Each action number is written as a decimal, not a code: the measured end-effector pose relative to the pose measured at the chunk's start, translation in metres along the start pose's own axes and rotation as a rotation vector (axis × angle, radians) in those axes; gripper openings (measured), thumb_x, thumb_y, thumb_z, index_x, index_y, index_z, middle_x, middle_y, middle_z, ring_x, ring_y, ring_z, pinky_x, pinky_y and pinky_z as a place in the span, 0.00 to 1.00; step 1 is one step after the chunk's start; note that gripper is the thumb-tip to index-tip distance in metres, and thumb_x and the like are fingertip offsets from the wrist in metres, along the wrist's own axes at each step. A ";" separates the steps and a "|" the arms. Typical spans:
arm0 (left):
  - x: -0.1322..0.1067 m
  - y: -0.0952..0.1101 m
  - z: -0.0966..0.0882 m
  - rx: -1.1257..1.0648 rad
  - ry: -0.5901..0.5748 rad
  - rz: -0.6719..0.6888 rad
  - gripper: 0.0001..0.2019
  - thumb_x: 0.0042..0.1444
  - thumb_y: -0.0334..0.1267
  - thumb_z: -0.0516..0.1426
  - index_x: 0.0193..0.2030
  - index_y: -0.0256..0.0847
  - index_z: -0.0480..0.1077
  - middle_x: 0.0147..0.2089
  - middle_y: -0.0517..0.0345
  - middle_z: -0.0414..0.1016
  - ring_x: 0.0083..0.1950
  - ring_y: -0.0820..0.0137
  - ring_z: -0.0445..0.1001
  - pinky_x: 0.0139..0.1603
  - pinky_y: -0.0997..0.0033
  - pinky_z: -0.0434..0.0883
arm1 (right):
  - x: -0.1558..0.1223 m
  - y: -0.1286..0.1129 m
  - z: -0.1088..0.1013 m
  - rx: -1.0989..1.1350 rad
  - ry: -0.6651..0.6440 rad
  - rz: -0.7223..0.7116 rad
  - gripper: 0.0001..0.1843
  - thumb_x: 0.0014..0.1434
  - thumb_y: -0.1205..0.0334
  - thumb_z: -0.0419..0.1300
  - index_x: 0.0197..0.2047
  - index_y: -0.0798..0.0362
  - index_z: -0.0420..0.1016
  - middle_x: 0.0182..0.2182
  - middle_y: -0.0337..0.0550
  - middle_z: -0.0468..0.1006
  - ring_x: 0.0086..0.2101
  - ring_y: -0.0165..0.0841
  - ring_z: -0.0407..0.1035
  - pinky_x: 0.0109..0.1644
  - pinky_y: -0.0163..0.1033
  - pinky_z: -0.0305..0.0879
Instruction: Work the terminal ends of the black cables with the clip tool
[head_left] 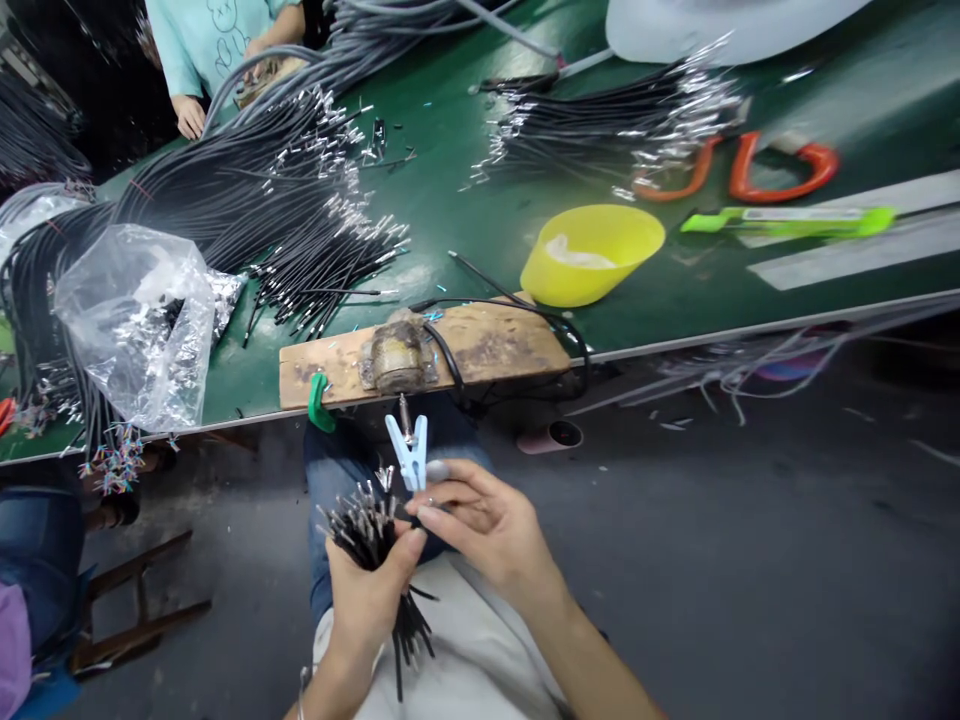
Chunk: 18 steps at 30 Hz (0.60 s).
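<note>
Wrapped in my left hand (pixel 369 590) is a bundle of short black cables (pixel 367 530), their silvery stripped ends fanned out at the top and their tails hanging below the fist. My right hand (pixel 484 520) is beside it, thumb and fingertips pinched together close to the bundle's edge; what sits between those tips is too small to make out. Just above the right fingertips, a light blue clothespin (pixel 409 452) hangs at a metal tip (pixel 405 412). That tip sticks out of a soldering iron fixed on a wooden board (pixel 495 345) at the table edge.
A green clamp (pixel 321 402) grips the board. On the green table (pixel 442 150) lie heaped black cables (pixel 315 260), a plastic bag (pixel 139 320), a yellow cup (pixel 592 255), orange-handled scissors (pixel 780 170) and a green cutter (pixel 795 220). Another person (pixel 217 50) works across the table.
</note>
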<state>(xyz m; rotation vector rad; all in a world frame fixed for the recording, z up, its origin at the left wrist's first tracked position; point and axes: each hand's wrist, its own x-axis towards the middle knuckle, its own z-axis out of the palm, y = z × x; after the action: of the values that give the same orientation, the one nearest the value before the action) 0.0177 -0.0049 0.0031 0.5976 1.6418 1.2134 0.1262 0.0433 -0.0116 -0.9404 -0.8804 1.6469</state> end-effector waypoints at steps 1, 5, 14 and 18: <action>0.000 0.002 0.001 0.011 0.025 0.028 0.09 0.39 0.41 0.66 0.23 0.40 0.73 0.24 0.55 0.75 0.25 0.67 0.73 0.28 0.67 0.72 | -0.001 -0.001 0.002 -0.044 0.032 -0.009 0.13 0.44 0.59 0.67 0.34 0.52 0.72 0.23 0.42 0.78 0.26 0.32 0.74 0.32 0.35 0.71; -0.002 0.007 0.004 0.111 0.006 0.120 0.08 0.41 0.39 0.65 0.21 0.40 0.73 0.25 0.53 0.76 0.28 0.63 0.73 0.31 0.64 0.71 | -0.004 0.000 0.007 -0.124 0.120 -0.104 0.10 0.44 0.61 0.67 0.31 0.52 0.73 0.22 0.41 0.78 0.24 0.32 0.73 0.28 0.34 0.70; 0.011 -0.025 -0.006 0.020 -0.136 -0.078 0.15 0.40 0.50 0.64 0.20 0.41 0.68 0.10 0.64 0.60 0.11 0.76 0.56 0.13 0.73 0.57 | 0.003 -0.002 -0.007 -0.001 -0.075 0.028 0.18 0.44 0.52 0.67 0.36 0.52 0.72 0.27 0.44 0.80 0.29 0.35 0.75 0.33 0.37 0.73; 0.031 -0.044 -0.009 -0.033 -0.260 -0.326 0.23 0.29 0.58 0.66 0.13 0.43 0.61 0.06 0.67 0.54 0.07 0.81 0.48 0.07 0.75 0.49 | -0.001 0.002 -0.007 0.093 -0.081 0.158 0.18 0.40 0.55 0.70 0.33 0.53 0.73 0.25 0.43 0.80 0.26 0.32 0.75 0.32 0.35 0.72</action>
<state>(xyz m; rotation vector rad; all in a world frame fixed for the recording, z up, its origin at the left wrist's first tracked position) 0.0041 0.0000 -0.0492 0.4259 1.4308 0.8834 0.1316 0.0431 -0.0163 -0.9033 -0.7933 1.8565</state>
